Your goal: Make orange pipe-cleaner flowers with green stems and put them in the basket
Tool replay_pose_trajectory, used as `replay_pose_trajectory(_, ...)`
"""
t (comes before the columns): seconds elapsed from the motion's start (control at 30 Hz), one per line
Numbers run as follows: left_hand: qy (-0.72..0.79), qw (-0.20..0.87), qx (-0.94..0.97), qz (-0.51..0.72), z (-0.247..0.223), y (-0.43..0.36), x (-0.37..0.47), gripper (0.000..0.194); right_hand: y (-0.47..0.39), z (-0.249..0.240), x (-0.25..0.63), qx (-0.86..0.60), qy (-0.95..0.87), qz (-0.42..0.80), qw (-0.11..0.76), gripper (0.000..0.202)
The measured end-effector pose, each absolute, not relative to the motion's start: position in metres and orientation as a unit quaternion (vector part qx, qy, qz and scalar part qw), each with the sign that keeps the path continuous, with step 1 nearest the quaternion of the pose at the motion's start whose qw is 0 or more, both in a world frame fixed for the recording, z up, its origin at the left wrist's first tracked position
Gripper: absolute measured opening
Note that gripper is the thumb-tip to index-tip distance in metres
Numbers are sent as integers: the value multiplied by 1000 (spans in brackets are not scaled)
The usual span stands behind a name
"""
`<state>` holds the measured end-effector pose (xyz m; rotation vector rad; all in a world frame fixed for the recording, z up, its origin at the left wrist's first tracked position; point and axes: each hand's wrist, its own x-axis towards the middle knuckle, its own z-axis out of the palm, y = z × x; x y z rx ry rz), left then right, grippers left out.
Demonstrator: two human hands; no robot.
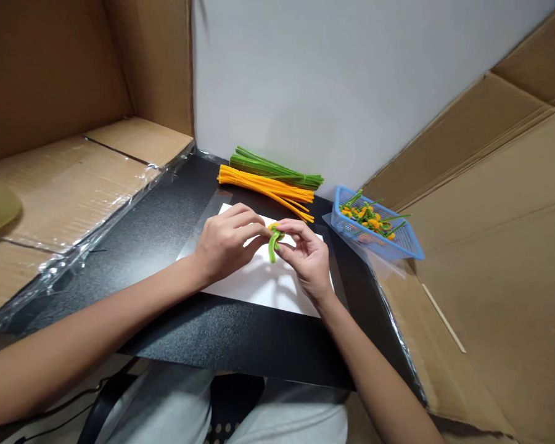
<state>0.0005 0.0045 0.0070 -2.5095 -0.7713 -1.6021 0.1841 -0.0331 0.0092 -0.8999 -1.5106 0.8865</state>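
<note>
Between my fingertips, above a white sheet of paper (pixel 259 287), is a green pipe cleaner (pixel 272 246) bent into a curve, with a bit of yellow-orange at its top. My right hand (pixel 308 256) pinches it between thumb and fingers from the right. From the left, my left hand (pixel 231 240) meets it with its fingers pressed together at the upper end. The fingertips partly hide how the green and yellow pieces join. Behind the paper lie a bundle of yellow-orange pipe cleaners (pixel 263 183) and a bundle of green pipe cleaners (pixel 277 166).
A blue plastic basket (pixel 379 242) at the right holds several green and yellow pipe cleaner pieces (pixel 370 219). Cardboard panels (pixel 490 246) flank the black table (pixel 166 216). A thin pale stick (pixel 444 317) lies on the right cardboard. A white wall (pixel 351 80) stands behind.
</note>
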Motion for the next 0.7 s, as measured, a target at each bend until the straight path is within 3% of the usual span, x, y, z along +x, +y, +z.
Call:
replay_pose_trajectory(0.13,-259,28,-814,-520,6,2,3,8,-31,7,184,-383,-640,365,557,29)
replay_pose_trajectory(0.43,-240,5,-807,-539,2,1,4,6,-29,2,187,-381,-621,365,579,9)
replay_pose_trajectory(0.7,-227,39,-805,-547,2,0,5,9,-34,3,180,-405,-566,374,613,13)
